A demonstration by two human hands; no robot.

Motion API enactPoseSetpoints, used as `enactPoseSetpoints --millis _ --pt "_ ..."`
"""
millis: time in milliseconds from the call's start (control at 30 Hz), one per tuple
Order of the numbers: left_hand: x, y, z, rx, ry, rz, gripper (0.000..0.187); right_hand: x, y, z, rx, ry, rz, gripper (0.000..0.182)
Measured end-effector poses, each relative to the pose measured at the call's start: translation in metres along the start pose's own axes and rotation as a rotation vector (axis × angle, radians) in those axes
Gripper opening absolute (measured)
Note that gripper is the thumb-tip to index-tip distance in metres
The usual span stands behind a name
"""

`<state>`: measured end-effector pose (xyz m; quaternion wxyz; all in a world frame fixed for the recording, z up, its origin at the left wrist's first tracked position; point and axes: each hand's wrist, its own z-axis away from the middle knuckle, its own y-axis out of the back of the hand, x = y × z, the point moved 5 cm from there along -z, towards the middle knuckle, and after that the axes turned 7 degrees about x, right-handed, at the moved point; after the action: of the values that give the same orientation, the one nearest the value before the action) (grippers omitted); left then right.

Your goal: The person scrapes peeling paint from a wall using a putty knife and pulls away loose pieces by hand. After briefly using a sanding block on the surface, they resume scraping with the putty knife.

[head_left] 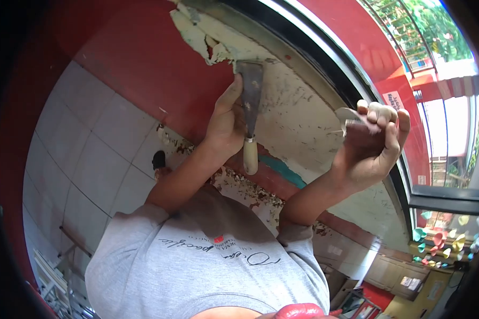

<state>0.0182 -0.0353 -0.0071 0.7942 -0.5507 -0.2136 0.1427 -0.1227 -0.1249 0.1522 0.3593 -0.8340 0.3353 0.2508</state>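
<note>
My left hand (228, 119) is closed on a putty knife, its thumb along the blade's edge and its other fingers mostly hidden behind. The putty knife (252, 93) has a broad dark metal blade spotted with pale residue and a light wooden handle (250, 157) pointing toward my chest. Its wide end meets loose, peeling cream paint (223, 50) on the wall. Near the window frame, my right hand (375, 143) is raised with bent fingers pinching a thin, pale, ragged piece that looks like a paint flake (351, 116).
A stripped, scratched wall strip (298, 101) runs between red paint (159, 69) and the dark window frame (324, 58). Paint chips (255, 194) litter the base of the wall. Grey floor tiles (90, 143) lie at left, with metal poles (48, 271) below. Colourful paper decorations (436, 239) hang at right.
</note>
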Motion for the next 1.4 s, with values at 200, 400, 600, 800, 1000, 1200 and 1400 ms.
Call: enactPoseSetpoints --millis 200,400,600,800,1000,1200,1400 --pt "-0.001 -0.01 0.005 0.077 -0.065 0.024 0.023 0.002 0.011 0.001 -0.081 0.007 0.36 0.031" --pt "-0.002 -0.005 0.001 -0.038 -0.07 0.022 0.022 0.0 0.019 0.009 -0.128 0.13 0.613 0.031" --pt "-0.001 -0.002 -0.003 -0.079 -0.05 0.096 0.02 -0.076 0.049 0.004 0.022 1.015 1.121 0.025" --pt "-0.002 0.003 -0.008 -0.098 -0.06 0.082 0.02 -0.053 0.08 0.005 -0.075 1.082 1.569 0.033" --pt "-0.003 0.002 -0.007 -0.088 -0.097 0.029 0.021 -0.048 0.112 0.009 -0.051 0.883 1.421 0.03" --pt "-0.005 0.006 -0.014 -0.132 -0.077 0.088 0.021 -0.075 0.106 0.001 0.09 1.096 1.549 0.025" --pt "-0.007 0.006 -0.015 -0.166 -0.08 0.098 0.021 -0.086 0.084 -0.02 0.058 1.012 1.488 0.023"
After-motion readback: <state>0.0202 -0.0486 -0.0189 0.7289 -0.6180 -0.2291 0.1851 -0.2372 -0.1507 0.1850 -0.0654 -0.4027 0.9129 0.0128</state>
